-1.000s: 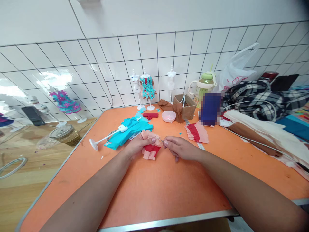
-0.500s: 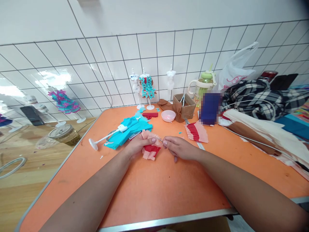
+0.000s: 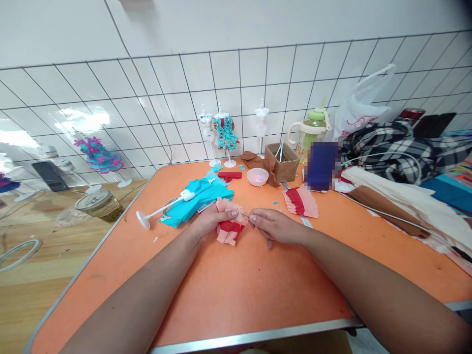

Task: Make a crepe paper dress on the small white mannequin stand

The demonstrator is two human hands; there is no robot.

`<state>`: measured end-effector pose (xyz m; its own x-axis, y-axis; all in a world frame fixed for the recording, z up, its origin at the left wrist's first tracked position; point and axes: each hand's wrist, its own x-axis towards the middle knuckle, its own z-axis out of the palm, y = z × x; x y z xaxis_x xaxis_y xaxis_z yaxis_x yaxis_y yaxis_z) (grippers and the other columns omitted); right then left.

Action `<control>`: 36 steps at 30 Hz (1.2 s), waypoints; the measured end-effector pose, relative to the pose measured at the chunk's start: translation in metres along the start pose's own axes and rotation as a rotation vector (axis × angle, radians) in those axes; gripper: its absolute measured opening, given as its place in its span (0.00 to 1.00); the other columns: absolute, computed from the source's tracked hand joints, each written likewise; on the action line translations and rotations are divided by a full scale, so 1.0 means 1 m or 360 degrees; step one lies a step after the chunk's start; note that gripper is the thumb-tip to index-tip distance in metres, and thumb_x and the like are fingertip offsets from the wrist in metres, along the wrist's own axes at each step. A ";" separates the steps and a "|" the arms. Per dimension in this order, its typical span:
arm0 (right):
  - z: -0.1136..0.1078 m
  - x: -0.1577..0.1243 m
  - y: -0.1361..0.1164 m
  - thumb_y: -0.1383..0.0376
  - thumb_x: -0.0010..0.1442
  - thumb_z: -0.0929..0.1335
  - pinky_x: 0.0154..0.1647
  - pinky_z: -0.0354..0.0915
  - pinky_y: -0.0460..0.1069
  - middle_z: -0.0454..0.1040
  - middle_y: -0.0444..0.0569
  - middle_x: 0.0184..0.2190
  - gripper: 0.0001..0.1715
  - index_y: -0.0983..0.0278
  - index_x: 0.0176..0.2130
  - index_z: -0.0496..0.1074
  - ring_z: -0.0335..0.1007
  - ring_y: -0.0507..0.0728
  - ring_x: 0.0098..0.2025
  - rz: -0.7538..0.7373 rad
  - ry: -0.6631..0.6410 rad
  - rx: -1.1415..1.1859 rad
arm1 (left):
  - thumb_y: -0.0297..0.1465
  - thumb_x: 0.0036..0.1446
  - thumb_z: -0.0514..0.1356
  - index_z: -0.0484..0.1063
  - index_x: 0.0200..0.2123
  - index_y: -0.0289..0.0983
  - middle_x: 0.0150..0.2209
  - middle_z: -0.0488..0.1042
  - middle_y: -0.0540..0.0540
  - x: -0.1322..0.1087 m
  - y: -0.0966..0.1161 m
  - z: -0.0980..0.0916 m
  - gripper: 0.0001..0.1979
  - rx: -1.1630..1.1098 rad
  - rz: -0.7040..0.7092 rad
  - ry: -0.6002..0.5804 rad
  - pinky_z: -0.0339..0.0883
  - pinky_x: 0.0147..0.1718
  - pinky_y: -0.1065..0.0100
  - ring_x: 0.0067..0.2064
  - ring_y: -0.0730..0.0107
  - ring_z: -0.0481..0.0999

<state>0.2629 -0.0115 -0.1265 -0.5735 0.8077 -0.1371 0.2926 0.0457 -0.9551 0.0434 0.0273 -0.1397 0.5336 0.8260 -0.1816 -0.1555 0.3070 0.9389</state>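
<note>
My left hand [image 3: 209,222] is closed on a small ruffled crepe-paper piece [image 3: 227,235], pale pink with a red band, its thumb pressed on the top. In a pinch, my right hand [image 3: 276,226] holds a thin stick-like tool [image 3: 244,213], whose tip reaches the pink edge by my left thumb. Its exact kind is too small to tell. Left of my hands, a white mini dress form [image 3: 186,195] lies on turquoise crepe paper [image 3: 180,212]. A second pink and red ruffled piece [image 3: 299,201] lies beyond my right hand.
Behind my hands are a pink bowl [image 3: 257,177], a folded red strip [image 3: 230,175] and a cardboard box [image 3: 285,169] with brown paper. Upright dress forms [image 3: 225,132] stand at the wall. A green-lidded bottle [image 3: 313,125] and plaid cloth [image 3: 383,152] are at right; a jar [image 3: 99,205] is left.
Almost nothing differs. Both hands keep the same grip, and the tool tip stays at the paper's pink edge.
</note>
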 end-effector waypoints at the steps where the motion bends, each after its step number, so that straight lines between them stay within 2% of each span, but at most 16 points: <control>1: 0.000 0.000 0.001 0.51 0.65 0.58 0.16 0.68 0.43 0.55 0.36 0.17 0.18 0.61 0.33 0.61 0.58 0.48 0.19 -0.0004 0.0002 0.0003 | 0.33 0.47 0.70 0.77 0.31 0.30 0.30 0.80 0.42 0.000 0.000 0.000 0.12 0.0002 0.0001 -0.0008 0.70 0.30 0.70 0.30 0.67 0.78; 10: 0.000 0.001 0.000 0.50 0.66 0.57 0.16 0.67 0.42 0.56 0.36 0.17 0.19 0.62 0.33 0.61 0.59 0.47 0.18 -0.0002 0.0012 -0.0038 | 0.32 0.43 0.72 0.77 0.29 0.30 0.28 0.80 0.42 -0.001 0.001 0.002 0.13 -0.0040 -0.0036 0.0033 0.71 0.29 0.71 0.29 0.68 0.78; 21: 0.002 0.001 -0.002 0.50 0.66 0.58 0.16 0.64 0.41 0.57 0.36 0.17 0.20 0.62 0.32 0.59 0.62 0.47 0.17 0.0013 -0.0010 -0.0070 | 0.32 0.45 0.71 0.78 0.28 0.31 0.28 0.80 0.43 -0.001 -0.001 0.004 0.10 -0.0026 -0.0036 -0.0078 0.70 0.28 0.72 0.28 0.69 0.77; 26: 0.002 0.000 -0.003 0.49 0.65 0.58 0.16 0.66 0.42 0.55 0.36 0.17 0.22 0.62 0.29 0.58 0.60 0.47 0.18 0.0003 0.0012 -0.0072 | 0.32 0.45 0.71 0.79 0.29 0.31 0.28 0.80 0.43 -0.001 0.000 0.007 0.10 -0.0048 -0.0040 -0.0080 0.71 0.29 0.72 0.29 0.68 0.77; 36: 0.002 -0.001 -0.002 0.48 0.64 0.59 0.16 0.66 0.42 0.56 0.37 0.19 0.21 0.62 0.32 0.61 0.62 0.48 0.19 0.0028 0.0034 -0.0103 | 0.32 0.42 0.72 0.78 0.28 0.31 0.28 0.80 0.43 -0.002 -0.001 0.009 0.12 0.0007 -0.0100 -0.0052 0.70 0.28 0.72 0.28 0.69 0.77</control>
<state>0.2611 -0.0139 -0.1251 -0.5516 0.8210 -0.1471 0.3517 0.0690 -0.9336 0.0498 0.0211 -0.1377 0.5690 0.7893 -0.2308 -0.1170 0.3555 0.9273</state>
